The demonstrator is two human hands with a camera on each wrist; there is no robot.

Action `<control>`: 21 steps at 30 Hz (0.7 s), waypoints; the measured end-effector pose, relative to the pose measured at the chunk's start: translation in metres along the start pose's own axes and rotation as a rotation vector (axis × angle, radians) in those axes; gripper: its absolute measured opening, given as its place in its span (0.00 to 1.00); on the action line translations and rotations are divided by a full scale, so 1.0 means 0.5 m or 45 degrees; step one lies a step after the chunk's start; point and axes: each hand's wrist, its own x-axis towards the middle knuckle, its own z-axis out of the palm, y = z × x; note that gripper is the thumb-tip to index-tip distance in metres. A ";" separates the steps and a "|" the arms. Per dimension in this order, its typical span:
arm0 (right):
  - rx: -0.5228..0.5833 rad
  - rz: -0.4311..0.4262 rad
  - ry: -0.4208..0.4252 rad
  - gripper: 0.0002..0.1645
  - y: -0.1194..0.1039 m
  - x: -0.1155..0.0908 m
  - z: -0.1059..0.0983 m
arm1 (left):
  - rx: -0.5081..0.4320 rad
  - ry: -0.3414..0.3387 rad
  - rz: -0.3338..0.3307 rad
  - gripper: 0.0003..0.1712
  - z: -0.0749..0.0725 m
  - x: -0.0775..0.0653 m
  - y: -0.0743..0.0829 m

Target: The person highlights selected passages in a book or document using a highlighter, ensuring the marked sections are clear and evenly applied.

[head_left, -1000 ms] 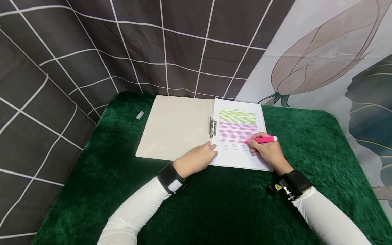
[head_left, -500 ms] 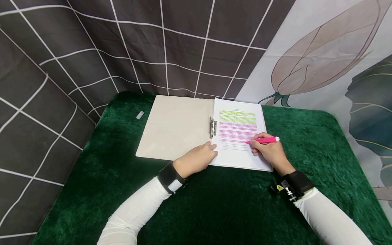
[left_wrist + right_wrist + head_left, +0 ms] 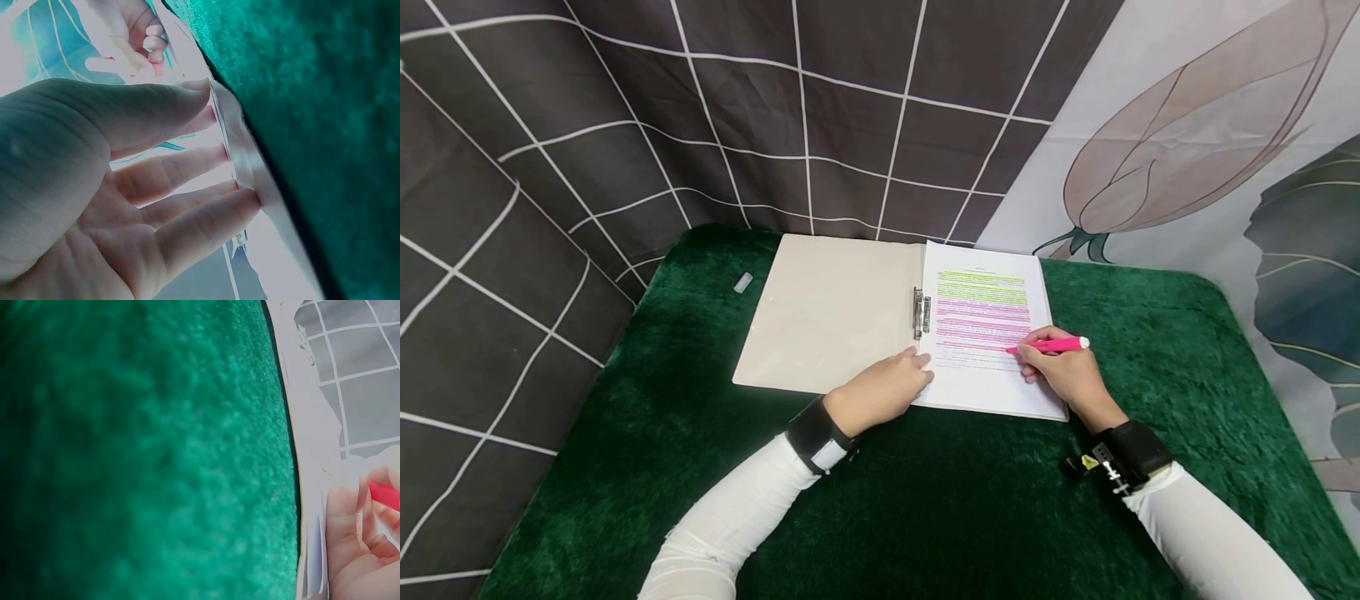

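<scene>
A pink highlighter (image 3: 1051, 344) is pinched in my right hand (image 3: 1063, 371), its tip at a line of print low on the white page (image 3: 985, 392). Yellow-green strokes cover the upper lines of the page and pink strokes the lines below. The sheets lie on the right side of an opened clip folder (image 3: 835, 317), by its metal clip (image 3: 922, 312). My left hand (image 3: 880, 387) rests with its fingertips on the page's lower left edge, fingers nearly straight in the left wrist view. In the right wrist view, part of the highlighter (image 3: 385, 495) shows between the fingers.
A small whitish block (image 3: 742, 282) lies left of the folder on the green plush cloth (image 3: 925, 500). A dark gridded curtain (image 3: 850, 108) hangs behind the table, with a flower-patterned one (image 3: 1187, 150) on the right.
My right hand has slid slightly right along the line with the highlighter, and the pink stroke reaches a little further. My left hand and the folder have stayed put.
</scene>
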 end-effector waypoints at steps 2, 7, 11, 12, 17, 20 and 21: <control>0.004 0.000 0.003 0.20 0.001 -0.001 -0.002 | -0.001 0.007 0.004 0.15 0.001 0.000 0.000; 0.015 -0.012 0.008 0.21 0.000 -0.003 -0.005 | -0.007 0.022 0.007 0.14 0.002 0.000 0.000; 0.017 -0.012 0.003 0.21 0.000 -0.003 -0.007 | -0.006 0.011 0.002 0.15 0.002 0.000 0.000; 0.017 -0.006 0.004 0.21 0.001 -0.002 -0.007 | -0.006 0.010 0.000 0.15 0.002 0.000 0.001; -0.005 0.035 0.011 0.21 0.007 -0.001 -0.013 | -0.008 0.017 0.003 0.15 0.005 0.001 0.001; -0.016 0.038 0.009 0.21 0.011 0.000 -0.015 | -0.011 0.014 -0.003 0.15 0.006 0.002 0.000; -0.020 0.036 0.009 0.21 0.012 0.000 -0.016 | -0.012 0.010 -0.007 0.15 0.006 0.002 0.000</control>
